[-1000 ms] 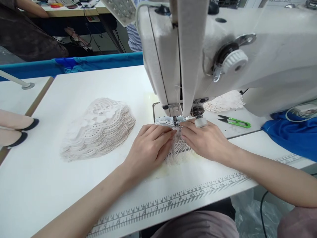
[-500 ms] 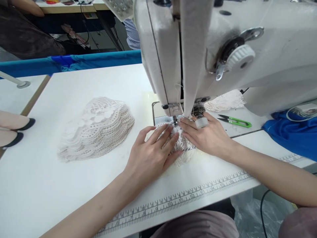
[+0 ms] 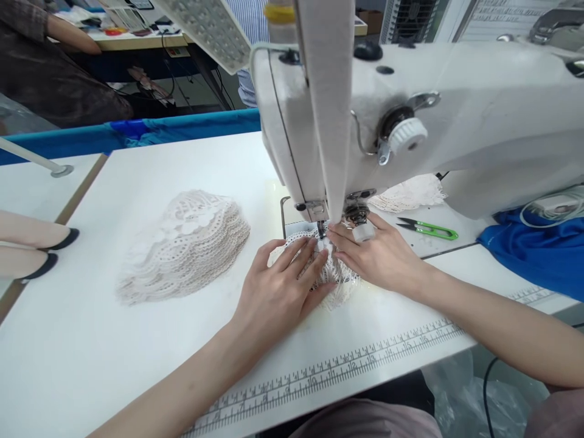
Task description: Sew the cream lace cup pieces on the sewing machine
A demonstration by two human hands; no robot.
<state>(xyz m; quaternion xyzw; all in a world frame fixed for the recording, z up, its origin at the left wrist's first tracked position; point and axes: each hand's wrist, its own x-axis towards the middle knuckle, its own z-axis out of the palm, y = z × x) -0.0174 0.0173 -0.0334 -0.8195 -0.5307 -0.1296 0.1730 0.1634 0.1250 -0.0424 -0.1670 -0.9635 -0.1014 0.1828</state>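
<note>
A piece of white lace (image 3: 336, 275) lies under the presser foot (image 3: 322, 229) of a white sewing machine (image 3: 292, 121). My left hand (image 3: 281, 277) rests on the lace's left side, its fingers spread and pressing down. On the right, my right hand (image 3: 378, 250) lies with outstretched fingers on the lace beside the needle area. Part of that hand is hidden behind the machine's white knob (image 3: 364, 232). Both hands cover much of the lace. A stack of similar lace pieces (image 3: 191, 249) sits on the table to the left of my left hand.
Green-handled thread snips (image 3: 427, 229) lie right of the machine head, near more lace (image 3: 408, 193). Blue fabric (image 3: 524, 246) is bunched at the right. A printed ruler (image 3: 328, 372) runs along the table's front edge. Another person's arm (image 3: 73, 35) shows at the upper left.
The camera view has tilted up slightly, so more of the machine's top and the background shows. Both hands keep nearly the same place on the lace.
</note>
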